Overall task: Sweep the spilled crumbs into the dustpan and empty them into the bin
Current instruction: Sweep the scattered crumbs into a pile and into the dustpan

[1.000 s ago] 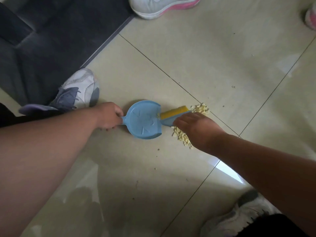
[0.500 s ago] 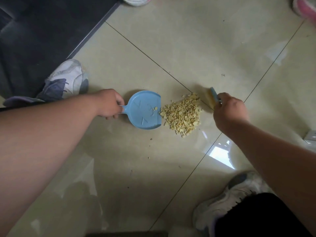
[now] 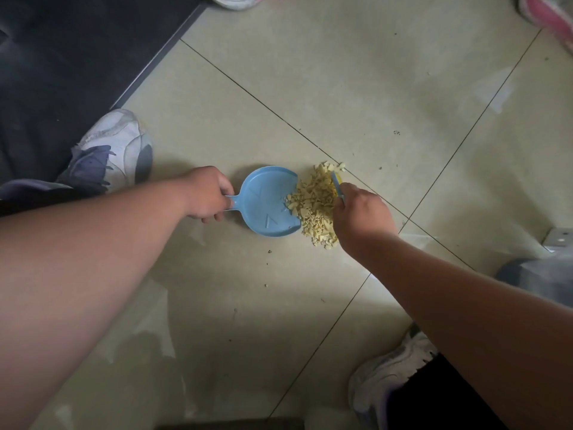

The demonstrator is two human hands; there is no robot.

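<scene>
The pile of yellow crumbs lies against the open lip of the blue dustpan, between it and the right hand. That hand grips a small brush on the far side of the crumbs from the pan. The left hand clasps the pan's handle. Beige tiled floor; no bin visible.

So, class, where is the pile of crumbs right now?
In the head view, the crumbs lie on the floor tile at centre, against the open edge of the blue dustpan, just left of the right hand.
</scene>
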